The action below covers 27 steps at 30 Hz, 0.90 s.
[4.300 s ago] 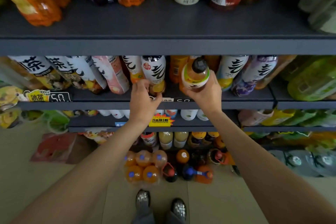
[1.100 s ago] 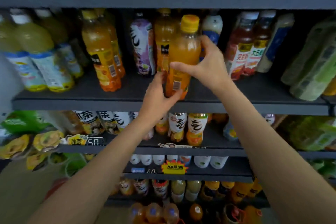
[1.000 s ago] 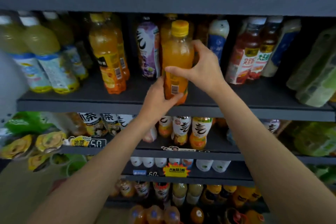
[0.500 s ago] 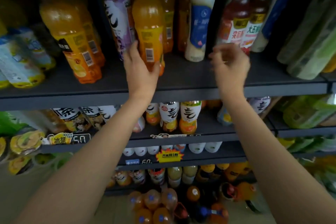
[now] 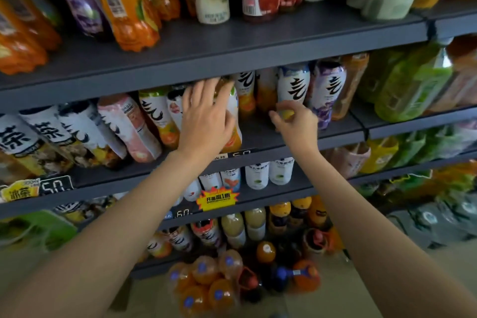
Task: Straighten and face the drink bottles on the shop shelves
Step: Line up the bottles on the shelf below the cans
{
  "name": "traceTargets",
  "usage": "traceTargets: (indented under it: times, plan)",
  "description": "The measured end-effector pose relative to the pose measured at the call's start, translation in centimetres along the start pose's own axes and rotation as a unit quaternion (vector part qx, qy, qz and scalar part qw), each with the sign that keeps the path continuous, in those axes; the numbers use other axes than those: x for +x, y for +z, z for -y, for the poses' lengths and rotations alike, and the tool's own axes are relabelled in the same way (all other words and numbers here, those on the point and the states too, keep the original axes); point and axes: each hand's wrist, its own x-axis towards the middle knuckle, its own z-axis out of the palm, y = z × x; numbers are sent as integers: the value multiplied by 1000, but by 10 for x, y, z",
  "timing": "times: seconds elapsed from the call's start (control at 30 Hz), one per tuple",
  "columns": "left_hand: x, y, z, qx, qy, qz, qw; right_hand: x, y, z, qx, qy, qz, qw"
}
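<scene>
Left hand (image 5: 206, 121): lay flat at frame centre, fingers straight against an orange-bottomed bottle (image 5: 233, 121).
Right hand (image 5: 296, 121): fingers loosely curled, holding nothing, before a white bottle (image 5: 293, 85).

White-labelled orange drink bottle (image 5: 233, 121) upright at middle shelf (image 5: 284, 134) front, largely hidden behind hand.

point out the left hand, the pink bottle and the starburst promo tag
left hand (image 5: 206, 117), head view, back of the hand
pink bottle (image 5: 129, 124), head view, middle of its label
starburst promo tag (image 5: 217, 199), head view, centre of the tag
</scene>
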Motion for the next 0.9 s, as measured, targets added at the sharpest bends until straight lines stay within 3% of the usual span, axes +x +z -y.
traceTargets:
  times: [0.13,0.4,0.47,0.63,0.8,0.9]
  plan:
    - [7,12,7,51,-16,16,998,18,29,-1,-47,-37,66,996]
    - [4,25,10,48,-11,-18,999,32,67,3,69,1,41,997]
    - [1,24,5,19,-12,-23,999,31,60,5,77,-10,11,997]
    - [-19,27,-24,-36,31,-53,997,23,14,15,47,-62,-149,986]
    - [0,36,-56,-92,26,42,995,31,-41,0,-3,58,-245,968]
    - [20,42,-75,-137,-32,98,985,51,-63,-24,10,143,-154,978]
